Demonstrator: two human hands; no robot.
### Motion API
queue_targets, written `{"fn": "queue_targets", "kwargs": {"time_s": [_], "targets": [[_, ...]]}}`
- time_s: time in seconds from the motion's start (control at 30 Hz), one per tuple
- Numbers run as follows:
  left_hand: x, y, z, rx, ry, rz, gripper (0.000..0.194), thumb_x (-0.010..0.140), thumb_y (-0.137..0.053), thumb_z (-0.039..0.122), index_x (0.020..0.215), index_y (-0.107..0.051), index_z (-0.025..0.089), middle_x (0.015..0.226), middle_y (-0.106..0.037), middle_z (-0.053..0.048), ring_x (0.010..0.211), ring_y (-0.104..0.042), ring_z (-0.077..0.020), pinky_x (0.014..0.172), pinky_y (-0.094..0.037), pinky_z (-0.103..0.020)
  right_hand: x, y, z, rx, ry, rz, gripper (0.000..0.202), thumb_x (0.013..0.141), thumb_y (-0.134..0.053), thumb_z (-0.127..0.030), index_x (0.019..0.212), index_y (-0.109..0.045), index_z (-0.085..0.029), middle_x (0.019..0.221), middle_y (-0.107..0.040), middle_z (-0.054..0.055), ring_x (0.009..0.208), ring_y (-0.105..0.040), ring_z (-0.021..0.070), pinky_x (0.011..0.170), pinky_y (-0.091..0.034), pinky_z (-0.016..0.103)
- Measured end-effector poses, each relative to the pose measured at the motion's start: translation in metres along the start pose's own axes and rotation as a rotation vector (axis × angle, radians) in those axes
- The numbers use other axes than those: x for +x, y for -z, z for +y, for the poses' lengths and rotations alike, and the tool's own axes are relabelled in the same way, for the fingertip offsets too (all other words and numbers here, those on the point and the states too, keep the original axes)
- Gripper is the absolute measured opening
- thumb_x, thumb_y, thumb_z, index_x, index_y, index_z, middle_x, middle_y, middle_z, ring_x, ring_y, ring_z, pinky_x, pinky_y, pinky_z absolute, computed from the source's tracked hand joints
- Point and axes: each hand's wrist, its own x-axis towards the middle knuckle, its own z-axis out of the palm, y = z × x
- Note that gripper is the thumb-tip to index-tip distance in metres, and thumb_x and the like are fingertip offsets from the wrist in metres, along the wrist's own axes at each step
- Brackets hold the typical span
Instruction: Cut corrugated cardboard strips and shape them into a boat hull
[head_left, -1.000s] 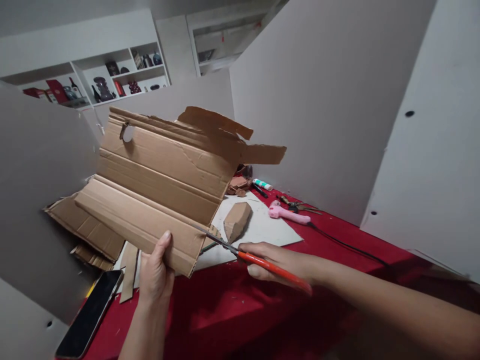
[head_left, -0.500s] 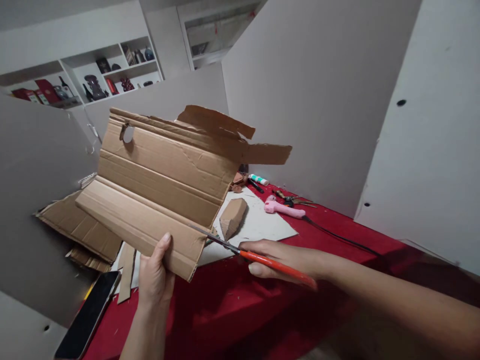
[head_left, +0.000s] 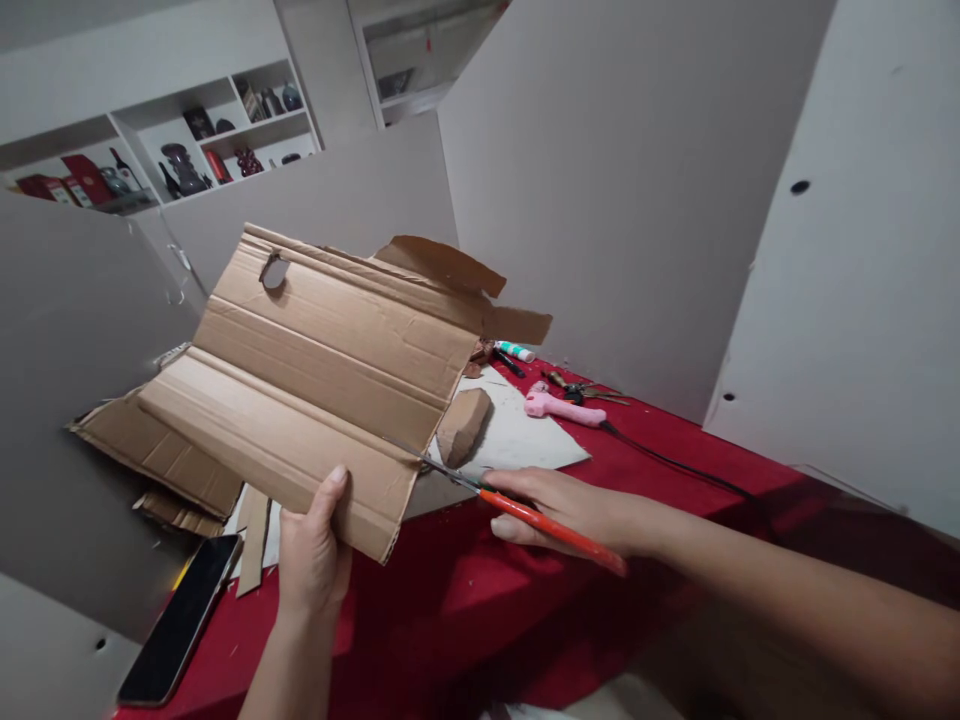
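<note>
Cardboard [head_left: 337,345] tilts over the red table [head_left: 442,610], gripped low by the left hand [head_left: 313,550]. I see orange-handled scissors [head_left: 521,512], clasped in the right hand [head_left: 581,508], meeting the cardboard's edge.

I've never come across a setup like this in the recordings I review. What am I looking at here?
There's no machine: a person works bare-handed, filmed by a camera worn on their head, looking forward and down. The left hand has a creased cardboard sheet in its grip. The right hand has orange-handled scissors in its grip, blades at the sheet's edge. On the red surface lie a phone, a white board bearing a small cardboard block, and a pink tool.
</note>
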Motion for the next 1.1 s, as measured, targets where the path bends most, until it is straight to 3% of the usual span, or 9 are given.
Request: {"fn": "queue_targets", "kwargs": {"time_s": [0.37,0.57,0.77,0.93,1.1], "targets": [[-0.004,-0.004,0.002,0.012,0.054,-0.05,0.042,0.065,-0.076,0.02,0.105,-0.067,0.019,0.094,-0.073,-0.004,0.089,-0.067,-0.0192,0.082,-0.055,-0.029,-0.008,-0.001,0.002,0.197,-0.051,0.001,0.037,0.086,-0.046,-0.051,0.072,-0.044,-0.017,0.068,-0.045,-0.001,0.061,-0.041,0.0111,0.055,-0.036,0.022],[-0.006,-0.005,0.002,0.021,0.041,-0.053,0.042,0.064,-0.078,0.021,0.104,-0.068,0.018,0.093,-0.073,-0.004,0.087,-0.068,-0.0189,0.082,-0.055,-0.029,-0.011,-0.007,0.008,0.387,-0.03,-0.016,0.041,0.084,-0.048,-0.055,0.069,-0.041,-0.017,0.063,-0.039,-0.003,0.055,-0.035,0.0086,0.05,-0.032,0.021],[-0.007,-0.003,0.001,0.024,0.061,-0.045,0.044,0.063,-0.078,0.021,0.106,-0.067,0.017,0.095,-0.073,-0.005,0.092,-0.067,-0.0219,0.083,-0.055,-0.032,-0.015,-0.017,0.008,0.451,-0.051,0.049,0.044,0.082,-0.05,-0.058,0.066,-0.041,-0.018,0.06,-0.037,-0.004,0.054,-0.033,0.0083,0.048,-0.029,0.021],[-0.007,0.001,-0.004,0.036,0.102,-0.032,0.043,0.062,-0.078,0.021,0.104,-0.067,0.018,0.093,-0.073,-0.005,0.09,-0.068,-0.0211,0.085,-0.054,-0.031,-0.017,-0.018,0.005,0.43,-0.081,0.028,0.045,0.081,-0.052,-0.059,0.067,-0.042,-0.017,0.061,-0.038,-0.004,0.054,-0.032,0.008,0.046,-0.028,0.021],[-0.016,0.001,-0.008,0.053,0.122,-0.067,0.047,0.062,-0.079,0.022,0.107,-0.066,0.019,0.093,-0.073,-0.004,0.088,-0.068,-0.0199,0.081,-0.055,-0.029,-0.016,-0.008,-0.001,0.236,-0.048,0.001,0.043,0.087,-0.043,-0.057,0.074,-0.046,-0.016,0.067,-0.047,0.0,0.057,-0.041,0.0104,0.053,-0.035,0.024]]}}
